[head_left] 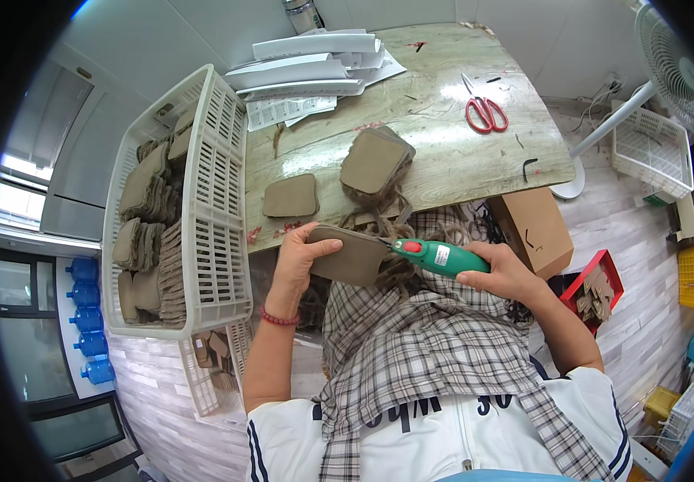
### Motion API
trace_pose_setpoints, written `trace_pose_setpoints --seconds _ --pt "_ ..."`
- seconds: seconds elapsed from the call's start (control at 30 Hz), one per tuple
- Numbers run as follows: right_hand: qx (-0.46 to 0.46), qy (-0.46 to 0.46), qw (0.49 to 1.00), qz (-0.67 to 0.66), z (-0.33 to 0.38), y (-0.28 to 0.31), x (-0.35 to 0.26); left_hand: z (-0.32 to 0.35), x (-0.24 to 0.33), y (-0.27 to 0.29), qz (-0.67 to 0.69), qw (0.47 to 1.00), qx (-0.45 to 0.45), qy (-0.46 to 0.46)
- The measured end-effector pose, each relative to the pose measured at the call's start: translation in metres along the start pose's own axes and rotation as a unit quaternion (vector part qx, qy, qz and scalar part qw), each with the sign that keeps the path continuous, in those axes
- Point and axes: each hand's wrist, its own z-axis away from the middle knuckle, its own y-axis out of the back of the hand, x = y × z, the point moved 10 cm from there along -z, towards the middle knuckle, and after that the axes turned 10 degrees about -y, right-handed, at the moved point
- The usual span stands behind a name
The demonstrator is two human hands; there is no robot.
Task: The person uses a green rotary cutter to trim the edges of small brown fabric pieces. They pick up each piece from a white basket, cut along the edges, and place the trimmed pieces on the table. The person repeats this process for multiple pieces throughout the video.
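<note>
Right hand [507,273] wrapped round the green tool [461,261], left hand [297,259] pinching the brown pad [349,261] before my checked apron [419,345]; I'd best guide the tool lightly along the pad's edge, left thumb clear

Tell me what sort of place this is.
Probably a small workshop, judging by the crate packed with brown pads, the scissors on a table, and the green handheld tool in the person's right hand.
</note>
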Motion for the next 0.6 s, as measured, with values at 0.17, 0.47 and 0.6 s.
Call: trace_pose_setpoints --seconds 0.17,0.47,0.6 --pt "0.028 0.07 0.994 0.077 0.001 0.0 -0.009 0.002 0.006 -0.006 -0.039 0.999 -0.009 -0.001" --pt "0.031 0.062 0.994 0.089 0.002 -0.006 -0.017 0.004 0.0 -0.026 -0.074 0.996 -0.042 0.014" --pt "0.019 0.054 0.995 0.086 0.0 -0.01 -0.019 0.005 -0.003 -0.035 -0.09 0.993 -0.074 0.031"
